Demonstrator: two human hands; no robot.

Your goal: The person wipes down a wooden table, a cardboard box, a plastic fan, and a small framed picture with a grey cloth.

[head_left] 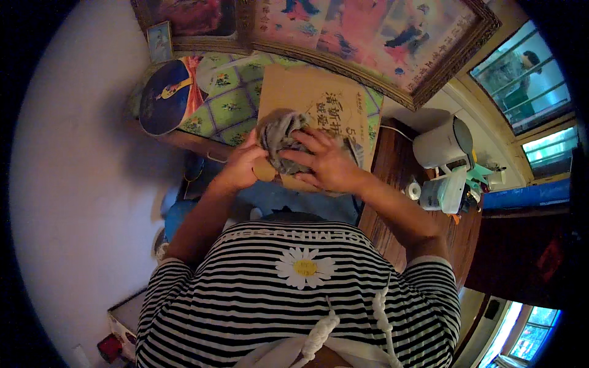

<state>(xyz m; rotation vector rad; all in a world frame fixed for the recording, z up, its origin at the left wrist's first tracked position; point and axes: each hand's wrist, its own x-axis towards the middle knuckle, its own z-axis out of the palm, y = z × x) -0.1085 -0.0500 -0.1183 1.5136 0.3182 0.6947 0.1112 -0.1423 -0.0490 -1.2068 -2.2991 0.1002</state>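
Observation:
A crumpled grey cloth [285, 144] is bunched between my two hands, above a brown cardboard piece [288, 86] with dark printing. My left hand [244, 164] is closed at the cloth's left edge, its fingers partly hidden behind it. Just under that hand a tan, round-edged piece [264, 170] shows; I cannot tell whether it belongs to the cardboard. From the right, my right hand [328, 161] grips the cloth from above with bent, slightly spread fingers. Anything inside the cloth is hidden.
Under the cardboard lies a green patterned tablecloth [236, 92], with a dark blue hand fan [164, 98] at its left. Framed pictures [374, 37] lean behind. On the wooden surface at right stand a light-coloured kettle [443, 146], a clear plastic container [443, 191] and a white roll [413, 191].

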